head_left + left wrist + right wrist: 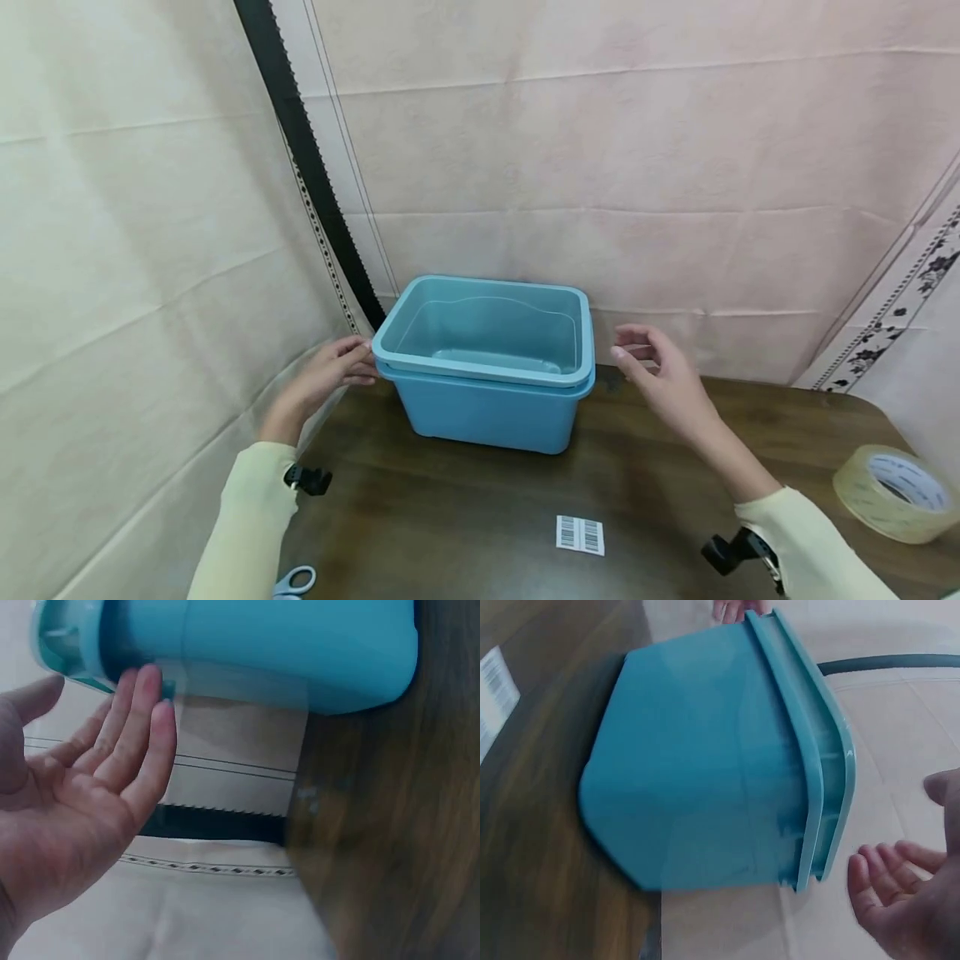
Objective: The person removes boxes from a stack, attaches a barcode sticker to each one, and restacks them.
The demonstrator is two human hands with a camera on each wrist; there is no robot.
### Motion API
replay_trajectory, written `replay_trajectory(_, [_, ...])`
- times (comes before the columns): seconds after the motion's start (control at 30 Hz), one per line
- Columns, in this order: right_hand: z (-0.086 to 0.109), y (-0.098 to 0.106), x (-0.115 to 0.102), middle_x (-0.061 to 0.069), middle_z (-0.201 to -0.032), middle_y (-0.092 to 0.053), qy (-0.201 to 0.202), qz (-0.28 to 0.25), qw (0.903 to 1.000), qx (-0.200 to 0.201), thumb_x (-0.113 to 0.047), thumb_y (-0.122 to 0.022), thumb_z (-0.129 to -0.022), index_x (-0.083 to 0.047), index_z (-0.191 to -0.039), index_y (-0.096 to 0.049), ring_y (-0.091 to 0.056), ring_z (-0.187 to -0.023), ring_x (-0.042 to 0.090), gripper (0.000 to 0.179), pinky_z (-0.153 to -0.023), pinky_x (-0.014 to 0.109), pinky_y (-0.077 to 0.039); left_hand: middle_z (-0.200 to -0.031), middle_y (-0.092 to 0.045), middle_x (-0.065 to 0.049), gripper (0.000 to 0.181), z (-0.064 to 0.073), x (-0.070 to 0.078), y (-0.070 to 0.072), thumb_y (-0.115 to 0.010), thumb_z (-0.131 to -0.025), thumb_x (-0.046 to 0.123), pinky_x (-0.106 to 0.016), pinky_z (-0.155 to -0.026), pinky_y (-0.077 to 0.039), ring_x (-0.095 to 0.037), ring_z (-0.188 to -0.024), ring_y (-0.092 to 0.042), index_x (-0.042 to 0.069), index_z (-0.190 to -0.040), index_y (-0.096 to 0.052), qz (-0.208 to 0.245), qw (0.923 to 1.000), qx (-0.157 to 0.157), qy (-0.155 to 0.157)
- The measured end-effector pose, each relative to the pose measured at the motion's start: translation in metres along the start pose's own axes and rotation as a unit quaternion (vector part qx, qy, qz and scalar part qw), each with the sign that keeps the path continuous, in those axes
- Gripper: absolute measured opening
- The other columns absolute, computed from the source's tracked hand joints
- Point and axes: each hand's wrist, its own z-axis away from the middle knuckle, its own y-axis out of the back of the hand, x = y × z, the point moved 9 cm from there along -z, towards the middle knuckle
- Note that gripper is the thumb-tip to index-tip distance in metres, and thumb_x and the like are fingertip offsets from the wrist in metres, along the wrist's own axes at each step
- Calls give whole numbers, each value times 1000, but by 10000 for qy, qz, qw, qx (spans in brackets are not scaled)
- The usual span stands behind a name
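Two blue plastic bins stand nested on the table; the inner bin (487,325) shows its hollow inside, and its rim sits just above that of the outer bin (487,410). My left hand (339,372) is at the left end of the rims, its fingers extended beneath the edge in the left wrist view. On the other side my right hand (660,377) hovers a short gap away from the right end, fingers loosely bent with nothing in them. In the right wrist view that gap shows between the fingertips (862,862) and the rims.
A sheet with two barcode labels (580,535) lies on the brown table (450,517) in front of the bins. At the right is a roll of clear tape (892,493); blue-handled scissors (294,582) lie at the front left. Pale cloth (637,167) hangs behind.
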Motion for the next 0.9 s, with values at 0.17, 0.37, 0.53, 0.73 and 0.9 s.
replay_trajectory(0.17, [-18, -20, 0, 21, -144, -59, -672, -397, 9953, -564, -45, -61, -107, -4, -154, -47, -69, -112, 32, 63, -81, 26, -61, -114, -74, 3, 51, -15, -12, -9, -50, -114, 31, -44, -100, -61, -14, -102, -76, -3, -151, -42, 839, 9959, -329, 123])
replay_trajectory(0.37, [-28, -38, 8, 26, -142, -59, -1530, -690, 9814, -931, -41, -65, -105, 2, -157, -42, -71, -94, 23, 71, -81, 30, -63, -102, -76, 5, 41, -17, -19, -15, -49, -114, 22, -31, -85, -62, -12, -92, -75, -2, -147, -44, 1657, 9850, -474, 62])
replay_trajectory(0.53, [-29, -49, 14, 28, -142, -59, -2081, -1074, 9649, -1187, -36, -69, -103, 5, -158, -39, -74, -86, 16, 75, -85, 34, -65, -97, -78, 1, 23, -17, -22, -19, -50, -113, 19, -30, -81, -62, -14, -86, -76, 6, -132, -53, 2109, 9765, -422, 116])
replay_trajectory(0.73, [-29, -61, 19, 8, -113, -73, -2355, -2051, 9401, -1365, -28, -74, -101, 4, -154, -43, -74, -86, 13, 69, -83, 31, -65, -100, -79, 0, 29, -20, -23, -25, -49, -114, 21, -32, -84, -63, -15, -91, -77, 6, -139, -51, 2399, 9700, -343, 194])
replay_trajectory(0.9, [-29, -64, 21, 2, -116, -67, -2569, -2745, 9179, -1269, -25, -74, -101, -1, -164, -28, -73, -89, 9, 82, -80, 26, -63, -100, -80, 0, 36, -18, -21, -24, -48, -114, 23, -32, -83, -64, -14, -90, -78, 4, -145, -48, 2481, 9685, -181, 134])
